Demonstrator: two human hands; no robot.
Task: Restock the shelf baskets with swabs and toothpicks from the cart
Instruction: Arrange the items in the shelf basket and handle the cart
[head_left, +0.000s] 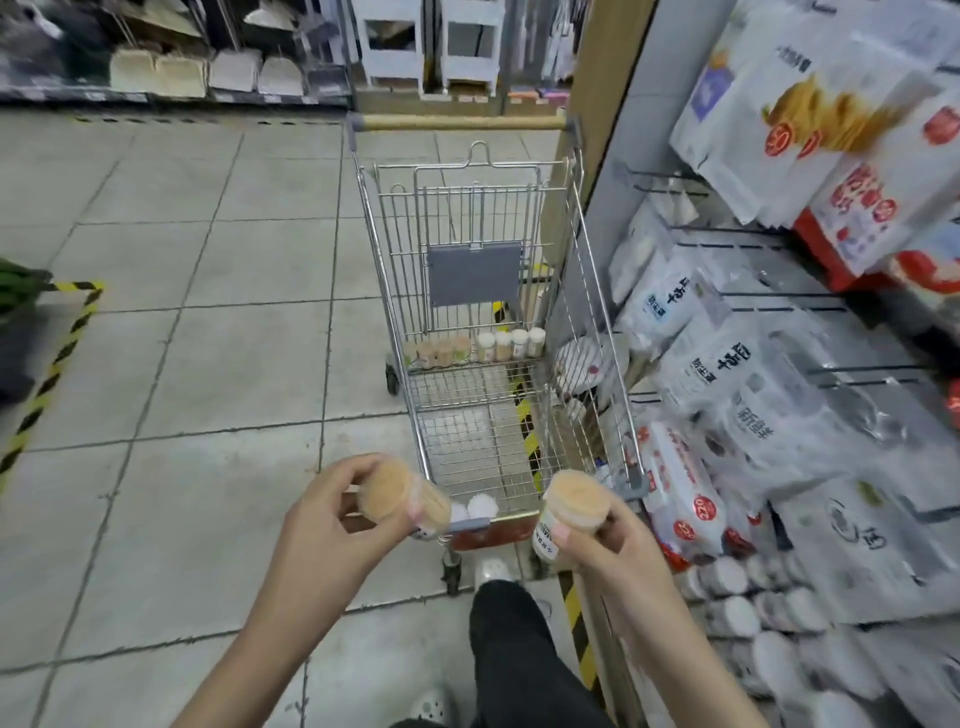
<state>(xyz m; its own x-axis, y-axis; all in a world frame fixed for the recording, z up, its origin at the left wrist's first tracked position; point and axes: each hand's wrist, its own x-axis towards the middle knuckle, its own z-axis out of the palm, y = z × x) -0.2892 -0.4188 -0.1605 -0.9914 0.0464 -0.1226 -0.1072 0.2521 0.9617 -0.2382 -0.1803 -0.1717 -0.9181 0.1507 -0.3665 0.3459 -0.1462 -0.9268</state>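
Floor tape: a yellow-and-black striped line (57, 358) runs along the tiled floor at far left, well apart from the cart.
Far shelves: blurred pale goods (182, 73) line the aisle at the top left.
Left hand: the left hand (332, 514) grips a toothpick tub (402, 496) tilted so its tan round end faces the camera; thumb on the near side, fingers curled over the top and far side.
Cart: the wire shopping cart (467, 291) stands straight ahead, wooden handle at its far end, its near rim just beyond both hands.
Cart contents: a row of small jars (478, 345) stands against the far wall of the basket; two white swab tubs (475, 506) lie at the near end, partly hidden behind the left-hand tub.
Leg: a dark trouser leg and pale shoes (511, 649) show below the cart.
Right hand: the right hand (602, 543) pinches a second toothpick tub (569, 512), label side down, thumb on its near face, fingers wrapped behind.
Shelf: hanging white bagged goods (737, 374) crowd the right side, close beside the cart's right wall.
Shelf baskets: round white-topped tubs (737, 597) sit packed at lower right, blurred.
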